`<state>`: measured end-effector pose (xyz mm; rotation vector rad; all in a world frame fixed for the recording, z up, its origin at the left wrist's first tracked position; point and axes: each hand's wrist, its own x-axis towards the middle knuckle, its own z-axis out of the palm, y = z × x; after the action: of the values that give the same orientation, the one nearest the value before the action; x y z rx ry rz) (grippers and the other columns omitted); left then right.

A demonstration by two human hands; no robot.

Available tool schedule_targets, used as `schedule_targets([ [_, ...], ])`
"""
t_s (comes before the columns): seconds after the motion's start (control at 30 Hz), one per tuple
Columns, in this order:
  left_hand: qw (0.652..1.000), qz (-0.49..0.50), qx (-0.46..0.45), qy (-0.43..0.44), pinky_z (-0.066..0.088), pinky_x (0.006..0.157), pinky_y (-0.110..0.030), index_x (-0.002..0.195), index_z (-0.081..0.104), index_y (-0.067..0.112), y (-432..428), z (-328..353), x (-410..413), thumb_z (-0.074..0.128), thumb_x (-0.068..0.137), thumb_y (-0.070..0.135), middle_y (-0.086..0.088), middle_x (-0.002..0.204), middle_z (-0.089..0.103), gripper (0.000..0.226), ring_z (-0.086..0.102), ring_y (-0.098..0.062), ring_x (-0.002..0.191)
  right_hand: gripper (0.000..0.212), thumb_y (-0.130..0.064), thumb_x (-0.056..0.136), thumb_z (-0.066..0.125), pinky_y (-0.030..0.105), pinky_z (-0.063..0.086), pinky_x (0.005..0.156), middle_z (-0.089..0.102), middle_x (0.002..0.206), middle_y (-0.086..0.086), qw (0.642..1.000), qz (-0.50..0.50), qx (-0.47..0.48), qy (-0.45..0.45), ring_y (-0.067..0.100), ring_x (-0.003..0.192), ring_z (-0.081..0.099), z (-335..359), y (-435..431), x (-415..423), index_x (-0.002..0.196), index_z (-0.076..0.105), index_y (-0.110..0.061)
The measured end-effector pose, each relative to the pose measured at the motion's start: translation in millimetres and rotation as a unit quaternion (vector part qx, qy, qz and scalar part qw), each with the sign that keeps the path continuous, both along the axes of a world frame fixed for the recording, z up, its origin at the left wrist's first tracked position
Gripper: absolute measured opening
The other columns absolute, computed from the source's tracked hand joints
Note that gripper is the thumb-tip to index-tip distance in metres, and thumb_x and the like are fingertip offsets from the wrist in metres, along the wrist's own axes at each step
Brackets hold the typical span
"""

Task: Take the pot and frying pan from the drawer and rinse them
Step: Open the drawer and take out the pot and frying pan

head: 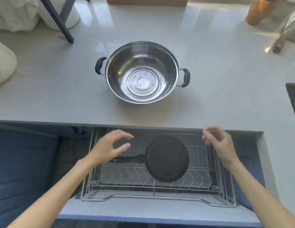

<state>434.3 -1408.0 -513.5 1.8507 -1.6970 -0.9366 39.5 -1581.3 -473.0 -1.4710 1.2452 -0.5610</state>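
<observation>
— While the pot [141,73] stands upright on the counter [225,79], well apart from the drawer [160,209], where does the frying pan [166,158] lie?
— On the wire rack [201,153] inside the open drawer, apparently bottom up. Its handle [132,157] runs leftward from the pan body, so the long axis lies left to right.
— Which hand is nearer?
— The left hand [109,148]. It hovers over the handle's outer end, fingers spread and relaxed, grasping nothing. Contact cannot be confirmed. The right hand [220,145] hangs just right of the pan, fingers loosely curled, empty.
— Finding?
— The handle favours a left-hand grasp from above. The right could steady the pan's right rim.
</observation>
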Motion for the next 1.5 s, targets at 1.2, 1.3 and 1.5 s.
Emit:
schedule_targets([
  [1.2,0.977,-0.161,0.103,-0.094,0.059,0.081,-0.026,0.131,0.054,0.051,54,-138,-26,0.078,0.089,0.029,0.028,0.119,0.067,0.053,0.069,0.000,0.097,0.066,-0.004,0.084,0.059,0.057,0.058,0.090,0.069,0.122,0.002,0.954,0.185,0.157,0.178,0.044,0.101,0.068,-190,72,-81,0.132,0.052,-0.049],
  [1.3,0.976,-0.176,0.098,-0.086,0.058,0.078,-0.024,0.131,0.057,0.051,65,-80,-30,0.081,0.088,0.027,0.030,0.115,0.065,0.055,0.067,0.001,0.091,0.064,-0.006,0.085,0.060,0.043,0.058,0.080,0.070,0.115,0.004,0.955,0.186,0.153,0.172,0.038,0.085,0.066,-119,92,-94,0.132,0.052,-0.049],
  [1.5,0.971,-0.216,0.058,-0.080,0.043,0.082,-0.004,0.130,0.049,0.062,71,40,-39,0.074,0.091,0.036,0.043,0.116,0.055,0.053,0.060,0.013,0.095,0.066,-0.004,0.085,0.064,0.019,0.053,0.074,0.072,0.106,-0.015,0.966,0.152,0.120,0.173,0.005,0.073,0.062,31,124,-121,0.128,0.053,-0.054],
])
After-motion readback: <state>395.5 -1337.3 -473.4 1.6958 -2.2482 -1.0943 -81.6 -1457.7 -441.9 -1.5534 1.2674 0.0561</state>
